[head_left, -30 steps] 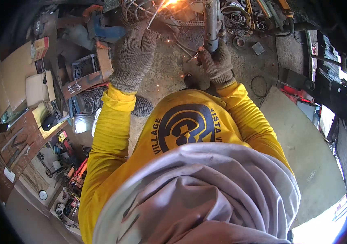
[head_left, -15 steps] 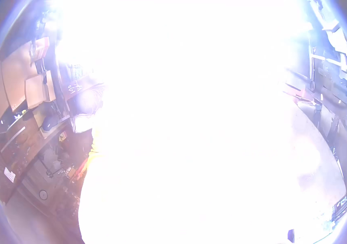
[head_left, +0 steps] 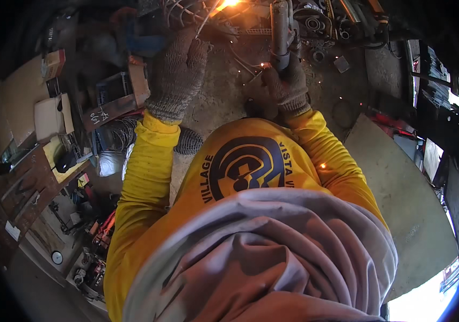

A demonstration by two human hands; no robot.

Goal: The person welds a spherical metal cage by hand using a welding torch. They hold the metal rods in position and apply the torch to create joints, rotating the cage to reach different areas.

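The glowing weld spot (head_left: 228,4) burns on the tangle of metal rods (head_left: 186,11) at the far edge of the bench, just beyond the left hand (head_left: 178,70), up and to the left of the right. The grey metal tube (head_left: 279,32) runs straight away from the right hand (head_left: 286,88), whose gloved fingers wrap its near end. The left hand lies flat near the rods, nearer the glow; whether it grips anything I cannot tell.

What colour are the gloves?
Grey-brown knit on both the left hand and right hand, clearest in the head view.
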